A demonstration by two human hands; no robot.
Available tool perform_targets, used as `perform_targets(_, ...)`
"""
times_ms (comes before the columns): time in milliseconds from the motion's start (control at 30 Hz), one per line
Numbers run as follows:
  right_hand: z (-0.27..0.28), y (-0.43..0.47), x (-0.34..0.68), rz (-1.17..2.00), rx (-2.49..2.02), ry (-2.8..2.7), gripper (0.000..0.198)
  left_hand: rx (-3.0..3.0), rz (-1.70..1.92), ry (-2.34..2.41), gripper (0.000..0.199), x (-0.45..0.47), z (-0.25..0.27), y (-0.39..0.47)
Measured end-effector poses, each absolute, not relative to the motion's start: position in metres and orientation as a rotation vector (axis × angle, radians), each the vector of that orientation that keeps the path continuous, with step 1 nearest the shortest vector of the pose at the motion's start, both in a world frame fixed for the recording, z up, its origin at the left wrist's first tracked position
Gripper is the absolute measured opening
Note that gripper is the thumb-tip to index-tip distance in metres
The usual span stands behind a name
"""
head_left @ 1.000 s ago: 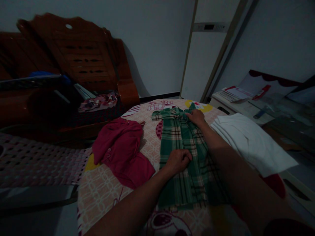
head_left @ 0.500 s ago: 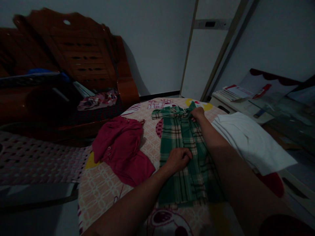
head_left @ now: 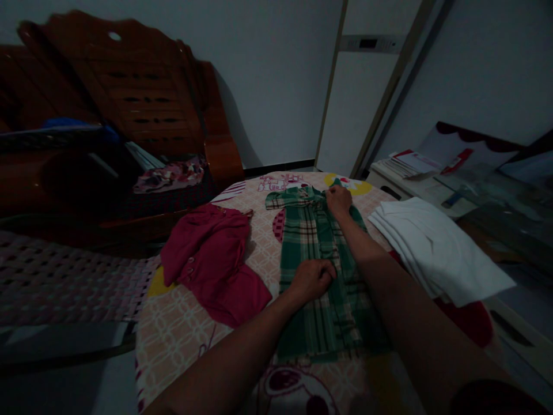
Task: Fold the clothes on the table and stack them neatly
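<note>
A green plaid shirt (head_left: 302,242) lies lengthwise on the round table, its collar end away from me and bunched. My right hand (head_left: 339,200) is closed on the cloth near the collar, with the fingertips partly hidden. Lower down, my left hand (head_left: 313,279) rests on the shirt's middle, its fingers curled against the front strip of cloth. To the left lies a crumpled dark pink garment (head_left: 216,259) with small buttons. Folded white cloth (head_left: 436,242) sits right of my right forearm, at the table's edge.
The table wears a patterned tablecloth (head_left: 168,328). A carved wooden chair (head_left: 142,86) with cloth on its seat stands back left, and a woven seat (head_left: 64,282) is at the left. Papers (head_left: 410,164) lie on a cabinet at the right, near a glass surface (head_left: 496,196).
My right hand has moved slightly left and nearer the collar's middle, shifting the cloth there. My left hand has stayed in the same place on the shirt.
</note>
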State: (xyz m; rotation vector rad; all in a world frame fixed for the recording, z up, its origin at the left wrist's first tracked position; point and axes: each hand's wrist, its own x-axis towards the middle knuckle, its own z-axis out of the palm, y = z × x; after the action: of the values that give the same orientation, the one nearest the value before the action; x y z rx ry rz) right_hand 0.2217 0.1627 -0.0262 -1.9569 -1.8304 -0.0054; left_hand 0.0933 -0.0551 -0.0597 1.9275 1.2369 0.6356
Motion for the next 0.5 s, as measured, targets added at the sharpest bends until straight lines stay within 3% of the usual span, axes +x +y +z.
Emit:
perform_targets(267,-0.024,0.149,0.195,0.151,-1.815,-2.29,0.032,1.924,0.669,1.211,0.025,0.094,-0.061,-0.059)
perform_targets(367,-0.025,0.149,0.194,0.143,-1.811,-2.276,0.022,1.925,0.714,1.174,0.025,0.094,-0.063,-0.059)
perform_targets(500,-0.022,0.148,0.197,0.089,-1.867,-2.176,0.024,1.944,0.825,1.17,0.025,0.092,-0.058,-0.059)
